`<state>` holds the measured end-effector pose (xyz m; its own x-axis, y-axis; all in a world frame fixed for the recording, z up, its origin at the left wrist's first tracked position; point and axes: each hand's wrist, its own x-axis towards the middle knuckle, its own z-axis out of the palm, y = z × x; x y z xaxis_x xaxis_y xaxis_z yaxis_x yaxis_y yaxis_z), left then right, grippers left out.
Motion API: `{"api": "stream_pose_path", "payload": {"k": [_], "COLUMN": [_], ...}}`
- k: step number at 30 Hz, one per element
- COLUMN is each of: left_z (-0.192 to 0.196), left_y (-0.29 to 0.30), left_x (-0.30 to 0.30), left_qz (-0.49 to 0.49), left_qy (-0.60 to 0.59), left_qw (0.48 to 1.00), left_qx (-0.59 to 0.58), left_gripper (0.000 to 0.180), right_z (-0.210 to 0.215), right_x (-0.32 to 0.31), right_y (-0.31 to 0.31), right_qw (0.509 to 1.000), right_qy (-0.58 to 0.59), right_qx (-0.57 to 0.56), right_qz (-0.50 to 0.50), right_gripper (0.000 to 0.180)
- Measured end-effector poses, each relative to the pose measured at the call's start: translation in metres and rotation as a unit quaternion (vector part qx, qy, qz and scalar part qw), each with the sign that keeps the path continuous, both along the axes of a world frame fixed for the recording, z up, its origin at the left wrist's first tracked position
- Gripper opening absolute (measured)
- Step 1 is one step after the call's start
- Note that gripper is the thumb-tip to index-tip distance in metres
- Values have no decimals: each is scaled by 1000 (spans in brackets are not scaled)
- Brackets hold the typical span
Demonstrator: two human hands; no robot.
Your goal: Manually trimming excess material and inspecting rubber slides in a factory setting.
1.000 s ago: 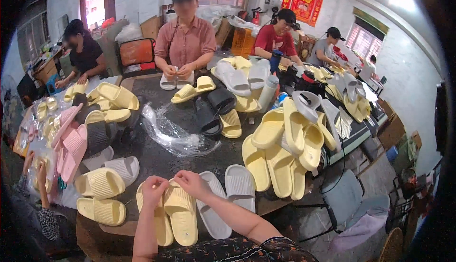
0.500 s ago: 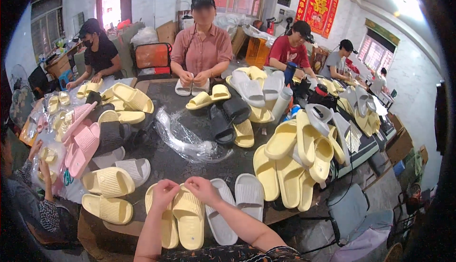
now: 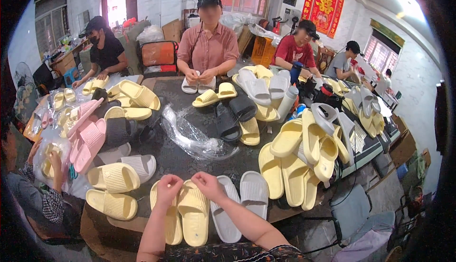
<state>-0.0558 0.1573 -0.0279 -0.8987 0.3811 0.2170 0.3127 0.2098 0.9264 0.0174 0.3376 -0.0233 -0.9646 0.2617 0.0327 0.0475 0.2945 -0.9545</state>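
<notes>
Just before me, a pair of yellow slippers lies side by side on the dark table; the right yellow slipper shows fully, while the left yellow slipper is partly covered by my forearm. My left hand hovers over the far end of the left one, fingers pinched together. Over the far end of the right one, my right hand is closed in a similar pinch. The fingertips are close but apart; anything between them is too small to make out. Beside my right forearm lie two grey slippers.
Yellow slippers lie at left beside pink slippers. Clear plastic wrap sits mid-table. A heap of yellow slippers rises at right near a bottle. A chair stands right. Several co-workers surround the table; one handles slippers opposite.
The whole view has shifted slightly, moving the scene to the right. Both my hands remain pinched over the yellow slippers, with little change in position.
</notes>
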Motion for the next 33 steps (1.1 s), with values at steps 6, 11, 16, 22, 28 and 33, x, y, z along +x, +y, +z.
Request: {"api": "stream_pose_path", "payload": {"k": [6,11,16,22,28,33], "left_z": [-1,0,15,13,17,13], "left_y": [2,1,3,3,7,3], "left_x": [4,-3,8,1,8,4], "left_qz": [-44,-16,-41,-76,-23,13], "left_qy": [-54,-10,14,170,96,54], "left_qw": [998,1000,999,977,995,998], "left_qx": [-2,-4,-30,-108,-29,22], "left_gripper": [11,9,13,13,9,5], "right_z": [-10,4,9,0,-1,1], "right_x": [0,0,2,1,2,2], "right_y": [0,1,-1,-2,2,-3], "right_qw": [992,999,995,985,996,998], "right_qy": [98,36,59,150,54,36], "right_qx": [74,-7,78,83,58,55], "right_qz": [33,-1,30,5,29,22], "right_gripper": [20,18,18,18,19,19]}}
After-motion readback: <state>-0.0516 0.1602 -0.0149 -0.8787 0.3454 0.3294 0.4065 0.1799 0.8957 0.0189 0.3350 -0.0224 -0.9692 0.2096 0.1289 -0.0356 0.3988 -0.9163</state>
